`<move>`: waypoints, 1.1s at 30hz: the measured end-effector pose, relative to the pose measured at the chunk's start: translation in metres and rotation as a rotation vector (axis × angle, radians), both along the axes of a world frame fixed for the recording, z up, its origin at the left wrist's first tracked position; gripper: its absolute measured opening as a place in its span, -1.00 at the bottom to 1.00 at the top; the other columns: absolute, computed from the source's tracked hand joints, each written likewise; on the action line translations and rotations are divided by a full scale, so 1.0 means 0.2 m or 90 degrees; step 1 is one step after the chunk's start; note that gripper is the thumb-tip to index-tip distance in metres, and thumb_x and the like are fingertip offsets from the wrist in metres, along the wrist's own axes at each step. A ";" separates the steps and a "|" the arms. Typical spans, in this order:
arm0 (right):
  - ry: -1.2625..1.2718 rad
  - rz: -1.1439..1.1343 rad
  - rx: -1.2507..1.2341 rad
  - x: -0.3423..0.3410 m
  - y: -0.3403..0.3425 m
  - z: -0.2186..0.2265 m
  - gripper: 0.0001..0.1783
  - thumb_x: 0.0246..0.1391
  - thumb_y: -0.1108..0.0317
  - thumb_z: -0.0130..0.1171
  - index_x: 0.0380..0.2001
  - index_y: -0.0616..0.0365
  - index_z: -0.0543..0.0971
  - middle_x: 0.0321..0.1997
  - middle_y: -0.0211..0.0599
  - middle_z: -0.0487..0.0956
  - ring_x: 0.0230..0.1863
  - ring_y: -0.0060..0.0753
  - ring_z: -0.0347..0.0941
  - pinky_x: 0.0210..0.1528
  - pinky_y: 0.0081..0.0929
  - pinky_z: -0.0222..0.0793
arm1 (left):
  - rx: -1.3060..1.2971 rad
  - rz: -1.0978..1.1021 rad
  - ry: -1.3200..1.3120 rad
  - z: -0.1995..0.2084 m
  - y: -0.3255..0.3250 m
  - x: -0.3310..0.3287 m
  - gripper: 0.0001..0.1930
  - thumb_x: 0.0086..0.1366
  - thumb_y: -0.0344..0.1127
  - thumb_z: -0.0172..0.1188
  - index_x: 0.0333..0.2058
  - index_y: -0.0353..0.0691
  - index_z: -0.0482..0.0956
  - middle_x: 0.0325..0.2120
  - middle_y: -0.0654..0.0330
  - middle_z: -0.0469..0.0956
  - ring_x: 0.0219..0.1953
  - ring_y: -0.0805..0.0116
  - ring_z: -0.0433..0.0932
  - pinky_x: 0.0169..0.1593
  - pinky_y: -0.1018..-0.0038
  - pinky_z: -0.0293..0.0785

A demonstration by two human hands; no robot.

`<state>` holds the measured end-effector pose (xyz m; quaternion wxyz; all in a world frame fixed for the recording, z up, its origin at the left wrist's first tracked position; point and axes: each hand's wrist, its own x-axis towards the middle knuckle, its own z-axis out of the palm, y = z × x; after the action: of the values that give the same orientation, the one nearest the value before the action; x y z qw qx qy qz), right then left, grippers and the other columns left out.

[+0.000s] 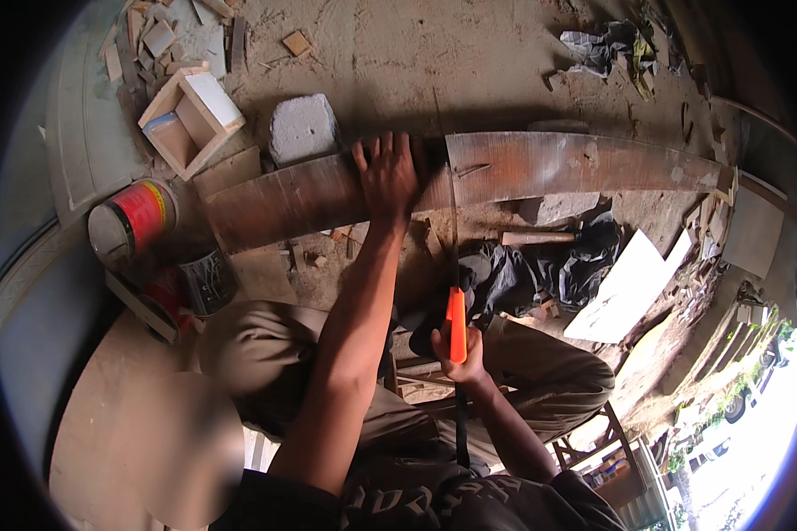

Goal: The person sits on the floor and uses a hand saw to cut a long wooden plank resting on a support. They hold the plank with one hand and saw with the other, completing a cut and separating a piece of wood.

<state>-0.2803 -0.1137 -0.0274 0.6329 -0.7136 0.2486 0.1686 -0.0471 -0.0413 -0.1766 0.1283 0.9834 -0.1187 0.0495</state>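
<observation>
A long, weathered brown wooden board (549,166) lies crosswise in front of me. My left hand (387,177) presses down on it just left of the saw, palm down and fingers spread. In my right hand (465,352) is the orange handle of a handsaw (457,323), gripped with the fingers wrapped round it. Its thin blade points away from me and crosses the board. The board's edges look offset at the blade; I cannot tell how deep the cut goes. A pale block (303,128) sits at the board's far edge on the left.
An open wooden box (186,124), a red-labelled can (133,221) and a dark can (207,281) stand at the left. Right of my knees lie black plastic (584,270), a wooden handle (537,238) and a white panel (618,288). Wood scraps (158,40) litter the dirt floor.
</observation>
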 end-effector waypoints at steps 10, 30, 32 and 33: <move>-0.025 -0.057 -0.157 -0.04 -0.05 -0.01 -0.59 0.16 0.26 0.20 -0.69 0.19 0.36 -0.79 -0.44 0.29 -0.71 -0.71 0.14 -0.67 -0.51 0.09 | 0.028 0.017 -0.076 -0.06 -0.03 0.04 -0.81 0.27 -0.25 0.00 -0.26 -0.15 0.54 -0.30 0.15 0.55 -0.11 0.20 0.51 0.16 0.13 0.21; -0.061 -0.020 -0.187 -0.10 -0.11 0.12 -0.71 0.08 0.34 0.23 -0.61 0.28 0.44 -0.74 -0.23 0.38 -0.65 -0.57 0.39 -0.60 -0.49 0.24 | -0.053 0.045 -0.066 -0.03 -0.04 0.04 -0.68 0.27 -0.06 -0.03 -0.31 -0.18 0.56 -0.29 0.09 0.55 -0.11 0.12 0.50 0.20 0.06 0.16; 0.017 -0.084 -0.080 0.07 -0.15 0.04 -0.73 0.01 0.31 0.29 -0.44 0.34 0.52 -0.65 -0.25 0.46 -0.55 -0.62 0.43 -0.51 -0.49 0.34 | -0.068 0.034 -0.059 -0.02 -0.04 0.02 -0.68 0.27 -0.06 -0.03 -0.31 -0.18 0.56 -0.29 0.08 0.55 -0.12 0.11 0.50 0.20 0.06 0.17; -0.020 -0.101 -0.044 0.07 -0.13 0.05 -0.73 0.00 0.32 0.29 -0.39 0.34 0.52 -0.61 -0.24 0.48 -0.53 -0.63 0.44 -0.47 -0.50 0.37 | -0.069 0.030 -0.058 -0.02 -0.05 0.00 -0.67 0.27 -0.06 -0.03 -0.31 -0.19 0.56 -0.30 0.08 0.55 -0.12 0.12 0.50 0.20 0.06 0.17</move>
<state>-0.2663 -0.1390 -0.0174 0.6233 -0.7155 0.2999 0.0982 -0.0470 -0.0505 -0.1802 0.1750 0.9742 -0.0982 0.1035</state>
